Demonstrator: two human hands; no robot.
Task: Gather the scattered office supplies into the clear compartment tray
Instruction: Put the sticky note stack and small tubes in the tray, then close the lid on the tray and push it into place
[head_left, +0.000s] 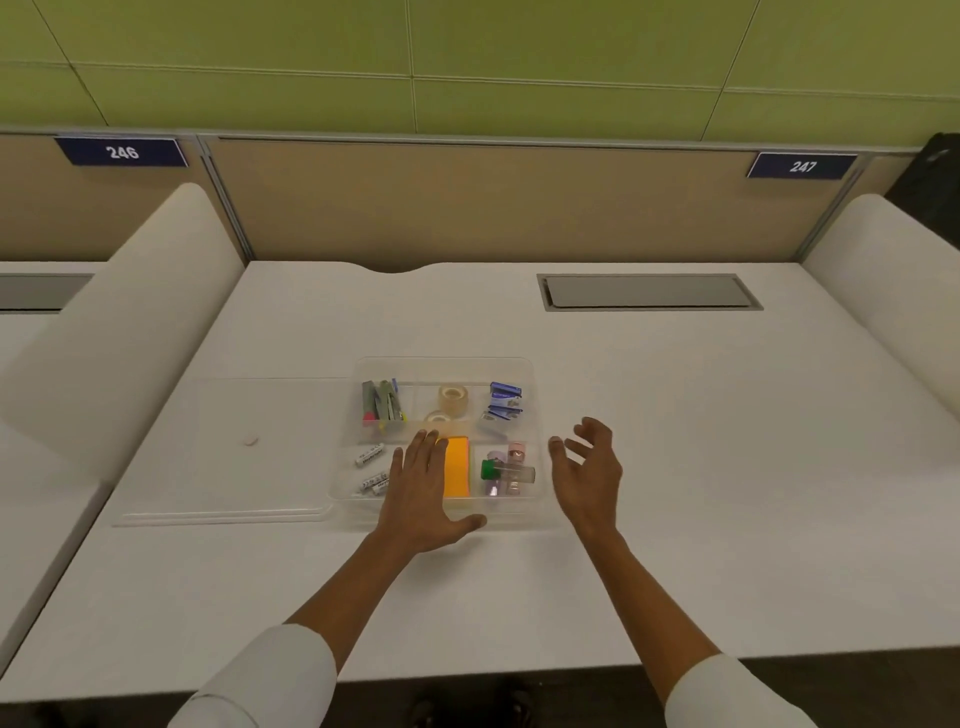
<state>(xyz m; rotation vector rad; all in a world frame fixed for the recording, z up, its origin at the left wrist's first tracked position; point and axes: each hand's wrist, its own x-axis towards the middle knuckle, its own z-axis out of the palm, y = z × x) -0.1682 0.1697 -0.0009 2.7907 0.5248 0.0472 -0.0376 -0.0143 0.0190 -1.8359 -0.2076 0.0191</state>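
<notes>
The clear compartment tray (529, 370) sits mid-desk. Its back row holds pens and markers (383, 406), tape rolls (453, 399) and blue staple boxes (504, 399). The front row holds batteries (370, 455), an orange sticky-note pad (457, 466) and a green-capped tube with small pink and purple items (506, 471). My left hand (422, 491) lies flat with straight fingers over the tray's front middle, partly covering the orange pad. My right hand (589, 470) hovers just right of the tray, fingers spread and loosely bent, holding nothing.
A clear flat lid or mat (228, 452) lies left of the tray with a small pale round bit (251, 441) on it. A grey cable hatch (649, 292) is set into the desk at back right. White dividers (130, 322) flank both sides.
</notes>
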